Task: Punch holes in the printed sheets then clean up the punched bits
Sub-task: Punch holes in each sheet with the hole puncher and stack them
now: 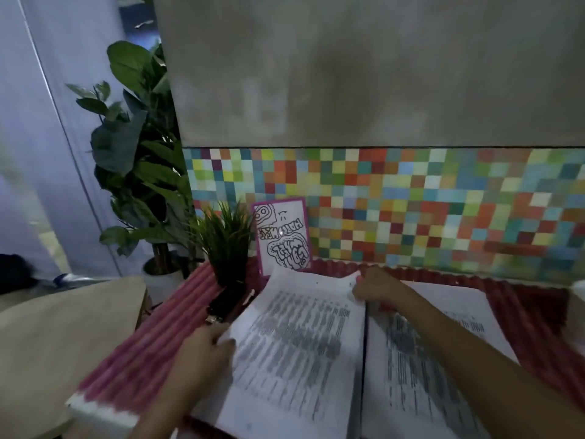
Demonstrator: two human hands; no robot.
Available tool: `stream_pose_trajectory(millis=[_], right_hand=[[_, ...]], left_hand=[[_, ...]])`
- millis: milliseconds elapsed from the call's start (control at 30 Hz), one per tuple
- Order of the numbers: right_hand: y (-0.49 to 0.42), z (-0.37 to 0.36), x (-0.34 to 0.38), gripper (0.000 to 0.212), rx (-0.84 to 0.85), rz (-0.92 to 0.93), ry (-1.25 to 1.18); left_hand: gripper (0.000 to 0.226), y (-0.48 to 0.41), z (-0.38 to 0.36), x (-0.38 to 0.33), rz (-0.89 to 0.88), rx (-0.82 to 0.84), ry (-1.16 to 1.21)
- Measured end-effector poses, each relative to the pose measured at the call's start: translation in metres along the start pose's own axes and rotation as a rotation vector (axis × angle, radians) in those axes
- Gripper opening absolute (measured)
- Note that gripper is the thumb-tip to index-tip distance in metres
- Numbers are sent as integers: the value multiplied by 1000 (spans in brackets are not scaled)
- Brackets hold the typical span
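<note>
Just behind printed sheets (pixel 294 350): potted grass (pixel 226 239), doodle card (pixel 281 236).

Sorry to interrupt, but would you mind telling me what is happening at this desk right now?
A person holds a sheaf of printed sheets above a red ribbed mat. The left hand grips its left edge and the right hand pinches its far corner. More printed pages lie to the right. A dark object, too blurred to identify, sits by a small plant. No punched bits are visible.

Small potted plant (pixel 226 239) beside pink-framed doodle card (pixel 282 236) (against the multicoloured tile strip (pixel 411 204))
</note>
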State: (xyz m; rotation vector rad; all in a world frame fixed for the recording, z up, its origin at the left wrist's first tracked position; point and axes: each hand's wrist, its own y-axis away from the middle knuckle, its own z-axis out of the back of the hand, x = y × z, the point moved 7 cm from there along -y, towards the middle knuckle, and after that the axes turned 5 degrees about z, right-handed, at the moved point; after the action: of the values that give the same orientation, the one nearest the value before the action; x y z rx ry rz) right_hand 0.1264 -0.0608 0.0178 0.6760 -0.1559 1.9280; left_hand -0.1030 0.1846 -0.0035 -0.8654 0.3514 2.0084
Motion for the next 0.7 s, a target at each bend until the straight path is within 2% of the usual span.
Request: stream_pose_trajectory(millis=[67,100,167,300,500,633,700], right_hand=[[-9,-8,-8,35,-24,-14,35],[-12,-9,-11,37,-43,-12,36],[-15,-10,-15,26,-95,0,53],[-20,-10,-18,41,-183,-18,112],[-17,-15,-17,37,-268,-74,219],[-13,-2,-23,52,-335,-13,166],[-9,28,-37,40,-426,16,79]], left_hand=[[31,-1,-8,2,-32,-42,-62],[35,-2,-10,3,-40,-56,-88],[39,-4,-11,2,-49,-70,-151],[38,-3,-14,4,-34,-98,-278],[42,-1,-19,7,-14,-123,-440],[28,2,-19,4,53,-115,-448],[6,1,-14,-11,-10,-192,-444]])
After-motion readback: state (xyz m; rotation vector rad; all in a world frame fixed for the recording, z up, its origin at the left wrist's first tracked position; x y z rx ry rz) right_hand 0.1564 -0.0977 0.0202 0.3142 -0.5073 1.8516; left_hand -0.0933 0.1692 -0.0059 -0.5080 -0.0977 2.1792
